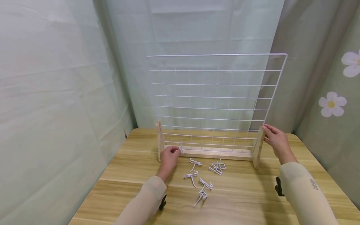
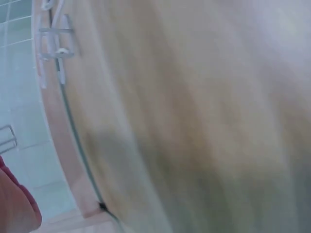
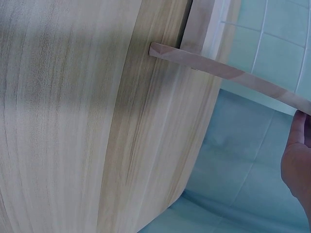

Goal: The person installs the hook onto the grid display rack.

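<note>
My left hand pinches a white wire hook in front of the lower left of a white wire grid panel. In the left wrist view that hook shows just past the fingers, against the grid. The panel stands upright in a wooden base with a short post at each end. At the right post my right hand grips the top with thumb and fingertips, beside the panel's edge. From the right wrist, the hand shows at the end of the post.
Several loose white hooks lie on the wooden table in front of the base, some in a small tangle. Pale green cloth hangs at the left, behind and at the right, where it carries white flowers.
</note>
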{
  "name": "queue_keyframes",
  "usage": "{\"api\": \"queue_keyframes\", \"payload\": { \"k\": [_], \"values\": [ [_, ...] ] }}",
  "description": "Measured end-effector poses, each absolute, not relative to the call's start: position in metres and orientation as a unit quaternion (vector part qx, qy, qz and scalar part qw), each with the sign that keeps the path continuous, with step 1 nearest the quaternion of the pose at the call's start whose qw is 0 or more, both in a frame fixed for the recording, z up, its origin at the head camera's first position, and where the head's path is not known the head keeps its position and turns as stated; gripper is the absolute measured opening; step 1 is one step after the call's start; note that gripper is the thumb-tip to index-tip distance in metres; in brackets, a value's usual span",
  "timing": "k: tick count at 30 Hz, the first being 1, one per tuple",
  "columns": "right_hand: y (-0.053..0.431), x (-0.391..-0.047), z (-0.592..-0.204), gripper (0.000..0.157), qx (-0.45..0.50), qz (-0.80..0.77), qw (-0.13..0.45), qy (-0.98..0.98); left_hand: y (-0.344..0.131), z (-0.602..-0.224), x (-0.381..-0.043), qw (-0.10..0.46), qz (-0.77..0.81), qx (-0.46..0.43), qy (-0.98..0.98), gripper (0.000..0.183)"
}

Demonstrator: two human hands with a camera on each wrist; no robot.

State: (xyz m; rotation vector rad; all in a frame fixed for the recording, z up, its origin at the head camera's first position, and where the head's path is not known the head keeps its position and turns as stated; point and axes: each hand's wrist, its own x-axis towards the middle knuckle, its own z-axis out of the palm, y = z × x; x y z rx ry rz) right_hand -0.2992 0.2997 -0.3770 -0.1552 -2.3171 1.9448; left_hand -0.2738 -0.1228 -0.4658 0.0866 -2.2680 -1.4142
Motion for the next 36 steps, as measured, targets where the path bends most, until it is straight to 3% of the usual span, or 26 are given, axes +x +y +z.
{"api": "queue_keyframes", "payload": {
  "k": [7,19,36],
  "values": [
    [0.298,-0.301,-0.377,0.068,-0.057,0.642,0.055,-0.763,-0.117,-0.45,-0.277,0.32,-0.471,0.054,-0.821,0.004],
    [0.296,-0.304,-0.377,0.069,-0.059,0.64,0.059,-0.763,-0.113,-0.413,-0.287,0.351,-0.507,0.125,-0.777,0.008],
    [0.297,-0.301,-0.375,0.068,-0.06,0.64,0.057,-0.764,-0.114,-0.345,-0.311,0.411,-0.499,0.129,-0.752,0.01]
  ]
}}
